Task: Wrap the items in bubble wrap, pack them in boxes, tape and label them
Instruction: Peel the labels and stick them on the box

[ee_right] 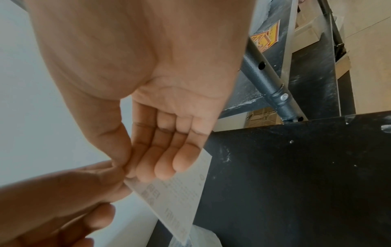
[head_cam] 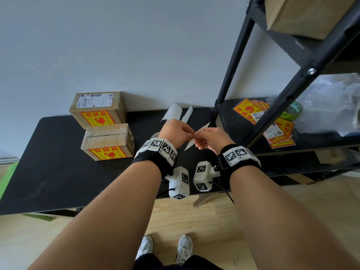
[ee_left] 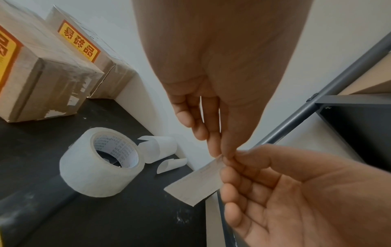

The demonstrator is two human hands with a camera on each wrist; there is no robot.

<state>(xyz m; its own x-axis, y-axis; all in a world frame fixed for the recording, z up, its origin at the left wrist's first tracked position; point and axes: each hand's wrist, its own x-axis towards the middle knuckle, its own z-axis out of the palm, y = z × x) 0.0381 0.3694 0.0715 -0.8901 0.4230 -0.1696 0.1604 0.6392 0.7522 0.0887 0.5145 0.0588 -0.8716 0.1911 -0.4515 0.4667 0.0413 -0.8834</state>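
A small white shipping label (head_cam: 189, 146) hangs in the air above the black table (head_cam: 48, 162). Both hands pinch it at one upper corner. My left hand (head_cam: 191, 133) holds that corner between thumb and fingertips, seen close in the left wrist view (ee_left: 220, 150). My right hand (head_cam: 197, 136) pinches the same corner from the other side (ee_right: 129, 173), its other fingers lying along the label (ee_right: 175, 197). The printed side of the label (ee_left: 194, 185) faces the right hand. Two taped cardboard boxes stand at the left, a far box (head_cam: 97, 110) and a near box (head_cam: 108, 142), both with yellow fragile stickers.
A roll of clear tape (ee_left: 101, 168) lies on the table below my left hand. Curled white backing sheets (head_cam: 173, 112) rest by the wall. A black shelf frame (head_cam: 292, 90) stands at the right with a pile of stickers (head_cam: 272, 121), a green tape roll (head_cam: 294, 110) and clear plastic wrap (head_cam: 331, 106).
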